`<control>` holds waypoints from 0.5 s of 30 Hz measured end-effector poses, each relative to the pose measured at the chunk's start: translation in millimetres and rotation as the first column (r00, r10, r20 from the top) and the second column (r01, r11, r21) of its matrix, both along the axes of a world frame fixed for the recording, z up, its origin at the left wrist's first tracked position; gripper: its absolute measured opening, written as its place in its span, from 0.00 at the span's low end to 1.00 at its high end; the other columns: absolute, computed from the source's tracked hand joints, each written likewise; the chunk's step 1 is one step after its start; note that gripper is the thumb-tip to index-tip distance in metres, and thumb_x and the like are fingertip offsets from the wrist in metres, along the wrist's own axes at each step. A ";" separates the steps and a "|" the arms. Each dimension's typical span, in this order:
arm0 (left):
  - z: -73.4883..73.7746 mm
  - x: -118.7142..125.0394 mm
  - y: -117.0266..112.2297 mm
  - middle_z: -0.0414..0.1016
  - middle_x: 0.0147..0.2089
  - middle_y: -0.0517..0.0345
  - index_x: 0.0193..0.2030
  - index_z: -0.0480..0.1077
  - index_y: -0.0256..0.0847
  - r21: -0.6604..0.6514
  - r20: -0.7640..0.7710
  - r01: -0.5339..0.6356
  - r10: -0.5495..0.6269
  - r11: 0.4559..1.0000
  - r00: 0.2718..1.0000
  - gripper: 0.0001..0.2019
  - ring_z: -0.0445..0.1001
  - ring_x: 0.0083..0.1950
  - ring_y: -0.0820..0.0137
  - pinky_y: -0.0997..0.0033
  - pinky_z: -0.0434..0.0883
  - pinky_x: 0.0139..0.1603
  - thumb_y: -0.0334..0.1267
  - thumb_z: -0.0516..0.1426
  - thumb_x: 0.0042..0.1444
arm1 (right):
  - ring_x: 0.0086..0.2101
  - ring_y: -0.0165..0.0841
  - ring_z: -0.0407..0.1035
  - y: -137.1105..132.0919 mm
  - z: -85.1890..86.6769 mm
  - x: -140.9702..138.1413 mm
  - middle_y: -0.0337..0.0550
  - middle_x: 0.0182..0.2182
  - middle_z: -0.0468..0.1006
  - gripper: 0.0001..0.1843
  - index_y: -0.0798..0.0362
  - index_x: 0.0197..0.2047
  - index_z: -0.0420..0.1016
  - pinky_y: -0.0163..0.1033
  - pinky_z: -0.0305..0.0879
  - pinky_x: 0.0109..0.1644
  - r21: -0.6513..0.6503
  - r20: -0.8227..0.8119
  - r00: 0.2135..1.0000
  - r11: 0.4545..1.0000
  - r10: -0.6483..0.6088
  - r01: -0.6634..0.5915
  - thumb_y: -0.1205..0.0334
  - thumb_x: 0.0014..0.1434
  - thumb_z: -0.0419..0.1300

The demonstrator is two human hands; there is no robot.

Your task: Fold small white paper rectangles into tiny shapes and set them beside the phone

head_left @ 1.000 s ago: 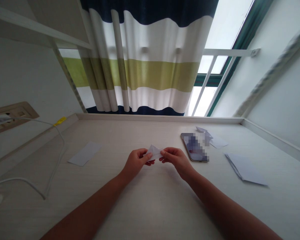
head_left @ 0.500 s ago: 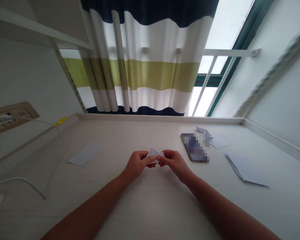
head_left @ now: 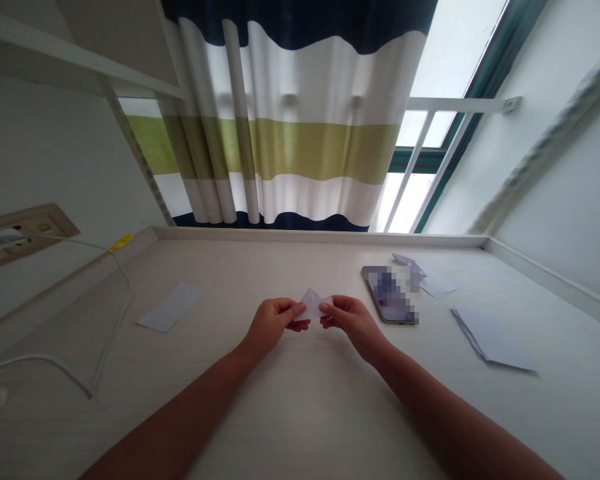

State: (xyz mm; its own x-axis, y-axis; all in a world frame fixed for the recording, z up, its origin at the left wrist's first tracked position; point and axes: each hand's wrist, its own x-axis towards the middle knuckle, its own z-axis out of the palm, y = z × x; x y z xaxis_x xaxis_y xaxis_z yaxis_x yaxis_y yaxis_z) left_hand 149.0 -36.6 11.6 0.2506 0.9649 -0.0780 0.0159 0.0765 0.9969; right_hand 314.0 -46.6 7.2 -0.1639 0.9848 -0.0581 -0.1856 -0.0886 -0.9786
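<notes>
A small piece of folded white paper (head_left: 312, 307) with a pointed peak is held in front of me, over the middle of the desk. My left hand (head_left: 276, 319) pinches its left side, thumb on top and fingers curled beneath. On the other side, my right hand (head_left: 351, 319) grips the right end between thumb and fingers. The underside of the paper is hidden from view.
Right of my hands lies a phone (head_left: 387, 297) with a blurred screen. Behind it are folded paper pieces (head_left: 410, 263). A stack of white paper (head_left: 495, 340) sits farther right. At left are a single sheet (head_left: 170, 308) and a white cable (head_left: 125, 313) from a wall socket (head_left: 40, 223).
My thumbs have moved apart, uncovering more of the folded paper's middle. The paper is slightly higher and farther right. Both hands still hold it.
</notes>
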 end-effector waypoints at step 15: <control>-3.6 0.5 -1.0 0.74 0.28 0.60 0.35 0.69 0.37 0.188 0.057 -0.002 -0.009 0.982 0.998 0.10 0.74 0.30 0.70 0.71 0.73 0.31 0.39 0.58 0.46 | 0.24 0.27 0.68 0.3 -1.2 1.1 0.36 0.20 0.71 0.12 0.57 0.26 0.71 0.36 0.64 0.34 0.008 -0.011 1.000 1.000 -0.009 0.009 0.56 0.43 0.64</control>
State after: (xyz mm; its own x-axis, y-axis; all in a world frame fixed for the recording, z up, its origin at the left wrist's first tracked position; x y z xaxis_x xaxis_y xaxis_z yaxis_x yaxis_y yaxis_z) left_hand 149.4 -37.6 8.0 0.2525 0.9602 0.1192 -0.0421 -0.1122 0.9928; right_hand 315.1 -46.4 6.0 -0.1553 0.9867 -0.0484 -0.1973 -0.0790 -0.9771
